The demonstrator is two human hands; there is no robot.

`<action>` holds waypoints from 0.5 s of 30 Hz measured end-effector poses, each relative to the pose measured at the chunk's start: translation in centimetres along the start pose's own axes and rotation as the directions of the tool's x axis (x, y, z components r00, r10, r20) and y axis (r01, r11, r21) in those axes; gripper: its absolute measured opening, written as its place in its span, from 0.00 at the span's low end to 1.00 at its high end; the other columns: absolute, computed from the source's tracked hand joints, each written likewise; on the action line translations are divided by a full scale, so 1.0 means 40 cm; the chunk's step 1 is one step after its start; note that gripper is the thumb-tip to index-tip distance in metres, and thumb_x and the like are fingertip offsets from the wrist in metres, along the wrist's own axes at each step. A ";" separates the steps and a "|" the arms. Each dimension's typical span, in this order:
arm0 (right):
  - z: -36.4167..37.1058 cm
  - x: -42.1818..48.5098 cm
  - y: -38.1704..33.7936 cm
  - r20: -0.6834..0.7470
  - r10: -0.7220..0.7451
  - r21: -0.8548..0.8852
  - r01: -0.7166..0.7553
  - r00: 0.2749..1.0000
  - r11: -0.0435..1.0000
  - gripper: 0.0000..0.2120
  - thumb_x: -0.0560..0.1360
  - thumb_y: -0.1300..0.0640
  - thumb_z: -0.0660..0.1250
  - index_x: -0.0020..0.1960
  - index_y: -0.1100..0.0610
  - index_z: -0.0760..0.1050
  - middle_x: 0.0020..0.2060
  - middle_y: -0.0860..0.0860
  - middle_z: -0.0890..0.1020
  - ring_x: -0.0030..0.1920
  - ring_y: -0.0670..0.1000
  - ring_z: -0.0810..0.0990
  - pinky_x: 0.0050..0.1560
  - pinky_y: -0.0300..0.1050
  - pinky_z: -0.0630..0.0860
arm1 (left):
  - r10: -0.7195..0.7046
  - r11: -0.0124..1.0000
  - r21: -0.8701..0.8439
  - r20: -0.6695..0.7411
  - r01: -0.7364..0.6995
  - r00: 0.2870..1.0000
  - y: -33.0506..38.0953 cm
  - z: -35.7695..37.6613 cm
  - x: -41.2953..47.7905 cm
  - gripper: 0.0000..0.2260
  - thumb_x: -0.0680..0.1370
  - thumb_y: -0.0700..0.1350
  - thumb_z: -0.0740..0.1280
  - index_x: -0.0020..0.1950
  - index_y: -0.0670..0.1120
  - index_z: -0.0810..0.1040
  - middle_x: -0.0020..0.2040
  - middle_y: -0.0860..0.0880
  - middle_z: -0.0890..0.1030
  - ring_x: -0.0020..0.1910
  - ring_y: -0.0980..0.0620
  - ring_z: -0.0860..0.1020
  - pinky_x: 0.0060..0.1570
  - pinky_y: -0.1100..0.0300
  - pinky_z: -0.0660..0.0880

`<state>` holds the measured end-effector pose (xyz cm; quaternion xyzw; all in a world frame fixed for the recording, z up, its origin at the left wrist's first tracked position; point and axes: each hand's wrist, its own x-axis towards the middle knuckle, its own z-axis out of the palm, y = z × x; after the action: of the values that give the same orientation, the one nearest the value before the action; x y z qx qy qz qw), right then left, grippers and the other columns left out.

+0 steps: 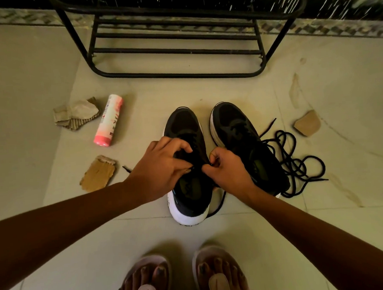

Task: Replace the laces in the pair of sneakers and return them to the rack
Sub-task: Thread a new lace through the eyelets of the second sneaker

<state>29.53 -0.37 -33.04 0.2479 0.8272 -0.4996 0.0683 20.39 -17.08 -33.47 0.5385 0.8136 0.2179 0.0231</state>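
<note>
Two black sneakers with white soles stand side by side on the floor, toes toward the rack. Over the tongue of the left sneaker (pixel 182 127) my left hand (pixel 162 167) pinches a black lace, fingers curled at the eyelets. My right hand (pixel 227 169) pinches the same lace at the shoe's right edge. A lace end (pixel 126 169) pokes out left of my left wrist. The right sneaker (pixel 237 128) stands untouched, with a loose black lace (pixel 296 160) coiled on the floor beside it. The black metal shoe rack (pixel 179 46) stands ahead.
A pink spray can (pixel 108 120) lies on the floor to the left, with torn cardboard pieces (pixel 76 114) (pixel 98 173) near it and another cardboard piece (pixel 307 123) at the right. My feet in sandals (pixel 184 279) are at the bottom. A dark wall base runs behind the rack.
</note>
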 end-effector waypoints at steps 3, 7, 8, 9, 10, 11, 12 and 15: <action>0.003 0.005 0.007 -0.007 0.009 -0.014 -0.009 1.000 1.000 0.11 0.72 0.61 0.68 0.38 0.56 0.66 0.28 0.49 0.71 0.24 0.40 0.71 0.24 0.29 0.66 | -0.022 1.000 0.000 0.012 0.022 1.000 0.001 0.007 -0.007 0.13 0.74 0.52 0.59 0.45 0.50 0.82 0.54 0.48 0.77 0.54 0.50 0.68 0.48 0.55 0.68; 0.000 0.006 0.007 0.057 0.050 0.030 -0.051 0.997 0.998 0.11 0.72 0.58 0.71 0.38 0.56 0.68 0.28 0.49 0.74 0.26 0.44 0.74 0.26 0.38 0.74 | -0.042 0.994 -0.100 0.050 0.046 0.998 -0.005 -0.006 -0.007 0.14 0.74 0.56 0.60 0.45 0.47 0.79 0.54 0.48 0.76 0.53 0.53 0.68 0.49 0.56 0.67; -0.003 0.006 0.006 0.072 0.046 0.031 -0.049 0.996 0.998 0.11 0.71 0.57 0.71 0.38 0.56 0.69 0.28 0.49 0.74 0.26 0.45 0.75 0.27 0.40 0.76 | -0.021 0.994 -0.106 0.070 0.028 0.997 -0.012 -0.016 -0.001 0.14 0.75 0.55 0.60 0.46 0.46 0.79 0.53 0.48 0.76 0.53 0.53 0.69 0.49 0.56 0.67; -0.007 0.006 0.005 0.083 0.038 0.024 -0.040 0.996 0.999 0.12 0.71 0.56 0.72 0.38 0.56 0.69 0.28 0.50 0.75 0.26 0.46 0.75 0.27 0.41 0.76 | 0.005 0.994 -0.105 0.099 0.005 0.995 -0.019 -0.028 0.007 0.14 0.75 0.54 0.59 0.47 0.46 0.78 0.53 0.48 0.77 0.52 0.52 0.69 0.48 0.56 0.67; -0.010 0.007 0.004 0.090 0.026 0.010 -0.027 0.996 1.000 0.12 0.70 0.55 0.73 0.39 0.56 0.70 0.29 0.50 0.76 0.27 0.46 0.75 0.29 0.41 0.76 | 0.028 0.994 -0.112 0.135 -0.013 0.990 -0.026 -0.041 0.015 0.14 0.74 0.52 0.58 0.48 0.45 0.78 0.53 0.48 0.77 0.52 0.51 0.70 0.48 0.55 0.67; -0.014 0.009 0.003 0.092 0.012 -0.007 -0.012 0.996 1.000 0.12 0.70 0.54 0.74 0.40 0.55 0.71 0.30 0.50 0.76 0.28 0.46 0.76 0.30 0.41 0.76 | 0.042 0.991 -0.131 0.171 -0.020 0.984 -0.033 -0.053 0.024 0.13 0.73 0.50 0.57 0.48 0.46 0.77 0.53 0.49 0.77 0.52 0.50 0.71 0.49 0.55 0.68; -0.017 0.011 0.001 0.089 -0.003 -0.025 0.005 0.996 1.000 0.12 0.69 0.53 0.75 0.42 0.54 0.72 0.31 0.50 0.76 0.30 0.46 0.76 0.32 0.41 0.76 | 0.052 0.988 -0.152 0.197 -0.022 0.979 -0.039 -0.061 0.031 0.12 0.71 0.49 0.57 0.47 0.46 0.77 0.52 0.50 0.77 0.52 0.49 0.72 0.50 0.54 0.68; -0.021 0.013 -0.006 0.061 -0.083 -0.066 0.087 0.995 0.994 0.15 0.68 0.54 0.75 0.49 0.51 0.73 0.31 0.47 0.76 0.30 0.42 0.74 0.33 0.35 0.73 | 0.098 0.987 -0.144 0.222 -0.067 0.970 -0.050 -0.068 0.047 0.10 0.68 0.49 0.58 0.46 0.51 0.75 0.51 0.53 0.77 0.52 0.50 0.73 0.48 0.57 0.66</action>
<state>29.08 0.43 -32.62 0.1954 0.8514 -0.4803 0.0794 17.11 -16.97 -31.39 0.5905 0.7658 0.2100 0.1440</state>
